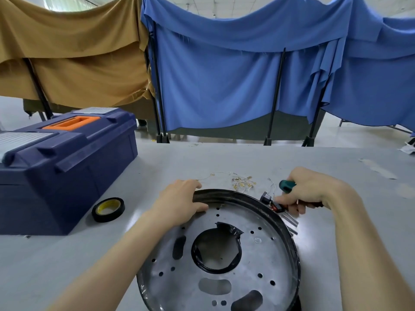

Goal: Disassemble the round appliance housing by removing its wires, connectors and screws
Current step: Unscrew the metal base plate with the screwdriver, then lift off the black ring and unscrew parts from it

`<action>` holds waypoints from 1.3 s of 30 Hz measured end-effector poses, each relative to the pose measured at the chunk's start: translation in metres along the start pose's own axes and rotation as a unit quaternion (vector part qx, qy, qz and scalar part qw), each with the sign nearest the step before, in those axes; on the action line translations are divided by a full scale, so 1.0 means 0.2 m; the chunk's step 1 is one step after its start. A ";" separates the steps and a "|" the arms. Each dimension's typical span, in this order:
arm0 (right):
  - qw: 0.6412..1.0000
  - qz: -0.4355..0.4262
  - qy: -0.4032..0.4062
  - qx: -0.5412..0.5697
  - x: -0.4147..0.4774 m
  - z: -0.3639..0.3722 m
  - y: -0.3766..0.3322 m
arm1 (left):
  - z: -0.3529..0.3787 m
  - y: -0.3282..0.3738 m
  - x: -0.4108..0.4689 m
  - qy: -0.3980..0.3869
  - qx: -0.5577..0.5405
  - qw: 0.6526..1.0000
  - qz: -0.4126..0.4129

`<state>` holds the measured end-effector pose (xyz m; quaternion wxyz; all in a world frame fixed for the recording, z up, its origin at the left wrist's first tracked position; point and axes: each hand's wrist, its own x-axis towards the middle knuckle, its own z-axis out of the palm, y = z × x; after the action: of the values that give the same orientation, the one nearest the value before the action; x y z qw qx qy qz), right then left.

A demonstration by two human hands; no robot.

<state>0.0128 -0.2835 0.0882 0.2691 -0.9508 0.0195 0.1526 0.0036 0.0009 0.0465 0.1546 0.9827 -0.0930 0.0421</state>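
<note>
Head view: the round housing (265, 257) lies flat on the grey table (325, 162). The left hand (179, 202) grips its far rim. The right hand (312, 190) curls around a green-handled screwdriver (287, 185), fingertips at a black connector (269, 202) on the rim. Loose wires (243, 182) lie just beyond.

Bright, even overhead light leaves only faint soft shadows on the surface (224, 158) beneath the left hand (179, 200) and right hand (310, 191). Dull glare smears the round housing (258, 254) below them; beyond the hands, curtain poles (277, 97) bow with wide-angle distortion.
</note>
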 end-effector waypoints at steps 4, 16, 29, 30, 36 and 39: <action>0.998 -0.047 -0.031 0.004 -0.08 0.01 -0.11 | -0.06 -0.05 -0.03 -0.010 0.013 0.998 -0.054; 0.995 -0.098 -0.022 -0.013 -0.02 0.08 -0.12 | -0.09 -0.11 -0.09 0.055 -0.025 0.997 -0.045; 0.967 -0.121 0.123 0.190 0.06 0.01 0.03 | -0.26 -0.15 -0.06 0.084 -0.252 0.955 -0.128; 0.961 -0.116 0.140 0.206 0.07 0.01 0.02 | -0.27 -0.16 -0.06 0.072 -0.271 0.951 -0.127; 0.928 -0.143 0.198 0.279 0.07 0.05 -0.02 | -0.25 -0.24 -0.03 0.139 -0.309 0.925 -0.174; 0.925 -0.153 0.218 0.272 0.04 0.04 -0.04 | -0.22 -0.30 -0.02 0.217 -0.329 0.885 -0.246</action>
<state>0.0196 -0.2715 0.0828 0.5266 -0.8422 -0.0275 -0.1128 0.0089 0.0720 0.0707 0.4911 0.8328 0.1790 0.1821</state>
